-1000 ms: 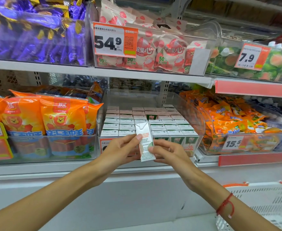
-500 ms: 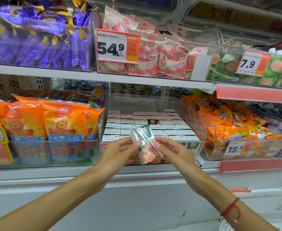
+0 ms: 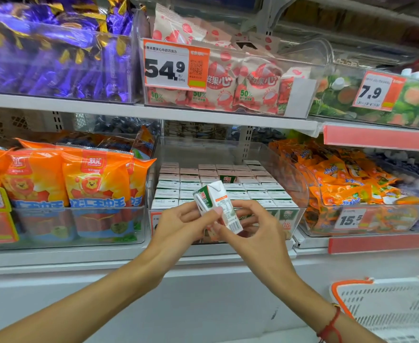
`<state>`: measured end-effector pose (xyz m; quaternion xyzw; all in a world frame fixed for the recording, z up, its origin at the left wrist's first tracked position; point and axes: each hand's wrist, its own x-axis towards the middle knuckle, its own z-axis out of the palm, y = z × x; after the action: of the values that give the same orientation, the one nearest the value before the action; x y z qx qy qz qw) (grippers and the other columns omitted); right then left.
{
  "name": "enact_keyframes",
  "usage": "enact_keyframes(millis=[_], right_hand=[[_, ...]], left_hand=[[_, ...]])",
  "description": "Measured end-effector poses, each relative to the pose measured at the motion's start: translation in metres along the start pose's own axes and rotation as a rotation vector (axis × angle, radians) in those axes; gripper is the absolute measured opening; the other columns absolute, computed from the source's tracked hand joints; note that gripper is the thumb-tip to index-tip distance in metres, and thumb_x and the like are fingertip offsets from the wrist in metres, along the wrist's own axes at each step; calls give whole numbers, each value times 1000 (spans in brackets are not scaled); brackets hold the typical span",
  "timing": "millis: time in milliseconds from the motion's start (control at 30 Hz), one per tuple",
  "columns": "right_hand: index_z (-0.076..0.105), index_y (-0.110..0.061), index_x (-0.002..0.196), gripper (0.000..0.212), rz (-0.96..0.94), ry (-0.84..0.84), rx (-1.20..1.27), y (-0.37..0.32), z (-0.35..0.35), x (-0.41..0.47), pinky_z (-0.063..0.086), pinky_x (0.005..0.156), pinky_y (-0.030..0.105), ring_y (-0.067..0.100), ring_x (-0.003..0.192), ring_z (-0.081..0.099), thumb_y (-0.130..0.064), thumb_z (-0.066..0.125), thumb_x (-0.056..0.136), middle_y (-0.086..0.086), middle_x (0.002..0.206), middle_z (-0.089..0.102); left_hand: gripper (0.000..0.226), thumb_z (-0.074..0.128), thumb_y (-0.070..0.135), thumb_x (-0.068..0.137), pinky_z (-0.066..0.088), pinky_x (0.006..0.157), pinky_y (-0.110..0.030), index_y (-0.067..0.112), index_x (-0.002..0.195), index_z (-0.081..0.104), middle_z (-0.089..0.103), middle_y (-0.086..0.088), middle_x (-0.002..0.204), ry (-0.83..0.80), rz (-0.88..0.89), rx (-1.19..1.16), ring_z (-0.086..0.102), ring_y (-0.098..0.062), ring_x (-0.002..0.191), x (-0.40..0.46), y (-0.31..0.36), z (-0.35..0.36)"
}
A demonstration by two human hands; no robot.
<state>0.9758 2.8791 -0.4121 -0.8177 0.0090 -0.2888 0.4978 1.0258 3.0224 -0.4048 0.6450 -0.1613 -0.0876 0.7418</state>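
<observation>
On the lower shelf, in the middle, a clear plastic bin point(image 3: 302, 184) holds tight rows of small white-topped drink cartons point(image 3: 253, 188), one standing higher at the far side with its green face showing. To its left, a clear tub point(image 3: 79, 233) is packed with upright orange bags printed with a cartoon lion point(image 3: 94, 177). To its right, a curved clear bin point(image 3: 401, 219) is heaped with small orange packets point(image 3: 347, 184). On the shelf above, the left bin is full of purple and gold foil sweets point(image 3: 54, 65) and the middle one of pink and white pouches point(image 3: 243, 82). A white plastic basket with an orange rim point(image 3: 389, 310) sits near, low on the right.

One small white and green drink carton point(image 3: 217, 206) is held in the air just in front of the middle bin's near wall, its top leaning left. The left hand point(image 3: 178, 226) grips it from the left, thumb laid across it. The right hand point(image 3: 253, 229) pinches its lower end with thumb and fingertips, the other fingers loosely curled.

Half a second ago the carton showed its fruit picture and straw. Now it is turned so the printed side with the barcode faces out. Both hands have kept their hold throughout.
</observation>
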Motion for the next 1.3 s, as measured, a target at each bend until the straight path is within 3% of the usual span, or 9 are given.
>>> enact_keyframes(millis=[233, 400, 500, 733, 867, 967, 1067, 1167, 1300], right_hand=[[63, -41, 112, 37, 97, -322, 192, -2, -7, 3, 52, 79, 16, 3, 97, 64, -17, 71, 86, -20, 105, 69], [68, -27, 116, 43, 258, -363, 375, -9, -15, 9, 44, 106, 38, 15, 114, 62, -49, 70, 80, -3, 114, 71], [72, -22, 105, 54, 263, -297, 359, -13, -17, 9, 50, 99, 37, 20, 105, 67, -60, 63, 68, 3, 102, 74], [73, -19, 98, 44, 261, -264, 379, -10, -18, 12, 55, 85, 28, 19, 95, 70, -52, 64, 72, 2, 95, 75], [72, -25, 100, 41, 269, -283, 424, -11, -18, 12, 55, 80, 22, 14, 94, 71, -54, 54, 78, 0, 98, 76], [68, -41, 108, 35, 160, -330, 362, -16, -15, 8, 53, 75, 11, 0, 97, 68, -54, 51, 80, -17, 104, 73], [62, -49, 113, 33, 37, -348, 309, -21, -11, 3, 49, 74, 7, -7, 100, 63, -46, 59, 80, -29, 109, 67], [64, -45, 115, 36, -33, -338, 277, -22, -8, 0, 51, 74, 11, -2, 98, 65, -45, 62, 79, -26, 108, 68], [75, -40, 93, 22, -35, -214, 279, -21, -7, 1, 56, 70, 19, 5, 85, 69, -47, 65, 75, -14, 90, 73]], left_hand=[[31, 82, 22, 74, 50, 59, -8, 37, 96, 65, 75, 19, 88, 20, 51, 59, 69, 5, 82, 1, 7, -13], [59, 90, 24, 63, 46, 78, -3, 42, 110, 59, 65, 31, 105, 17, 269, 392, 59, 12, 101, -4, 8, -16], [56, 90, 27, 63, 44, 79, -1, 37, 110, 60, 64, 31, 105, 0, 385, 498, 59, 8, 102, -8, 6, -11], [53, 88, 30, 65, 45, 79, -2, 40, 108, 59, 65, 27, 105, -9, 432, 552, 58, 7, 103, -12, 6, -7], [47, 85, 31, 67, 46, 69, -2, 44, 106, 62, 70, 29, 97, -58, 256, 315, 63, 12, 94, -11, 11, -7], [42, 77, 42, 71, 52, 60, -10, 38, 110, 60, 76, 14, 91, -35, 24, -12, 71, 0, 85, -7, 17, -9], [51, 70, 53, 75, 56, 64, -18, 39, 121, 53, 77, 5, 94, -16, -106, -80, 73, -10, 86, -5, 22, -15], [53, 68, 54, 75, 60, 70, -26, 29, 121, 58, 76, -4, 98, -44, -221, -148, 74, -17, 90, -4, 24, -19], [62, 72, 59, 69, 61, 72, -31, 21, 118, 63, 75, -14, 100, -115, -438, -189, 73, -23, 92, -7, 24, -21]])
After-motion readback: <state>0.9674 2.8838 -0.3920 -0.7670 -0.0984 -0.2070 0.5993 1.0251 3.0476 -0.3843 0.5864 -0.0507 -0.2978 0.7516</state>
